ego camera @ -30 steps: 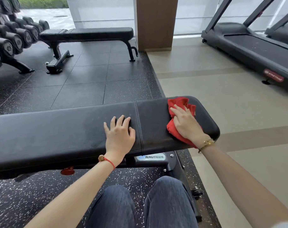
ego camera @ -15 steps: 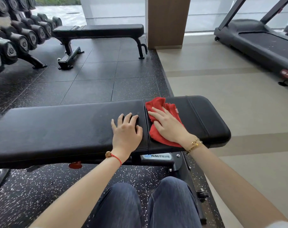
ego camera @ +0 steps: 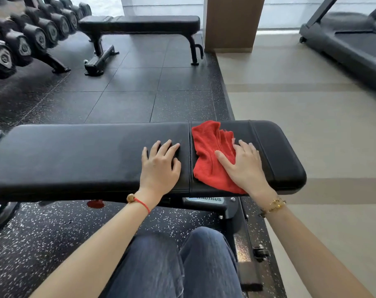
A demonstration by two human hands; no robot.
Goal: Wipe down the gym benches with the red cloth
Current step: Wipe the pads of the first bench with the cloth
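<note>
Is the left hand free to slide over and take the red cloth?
Probably yes. The left hand rests flat on the near bench beside the red cloth, nothing between; only the right hand presses it down.

Views: only one, the camera on my head.
Direction: it looks forward and down over my knees at the near bench, which runs across the picture.
Nearness: close; my left hand and right hand sit mid-picture at arm's reach.
Width: wide-angle, catching the dumbbell rack far left, a second bench ahead and a treadmill far right.
</note>
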